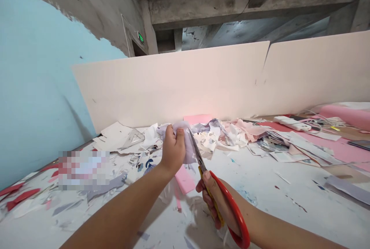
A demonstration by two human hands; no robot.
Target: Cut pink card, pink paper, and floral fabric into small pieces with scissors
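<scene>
My left hand [172,150] grips a crumpled piece of lilac cloth [186,143] at the middle of the table. My right hand [215,202] holds a pair of red-handled scissors [199,158] with a thumb through the loop. The steel blades reach up to the cloth's right side and touch it. Scraps of printed fabric and paper [214,137] lie just beyond the cloth. A pink paper piece [184,179] lies under my left wrist.
A white worktable [260,179] is strewn with scraps. A clear set square [134,138] lies back left, and a blurred patch [83,170] covers something at left. A pale board [173,87] stands behind. A power strip [291,123], a phone [360,145] and pink sheets [341,150] lie right.
</scene>
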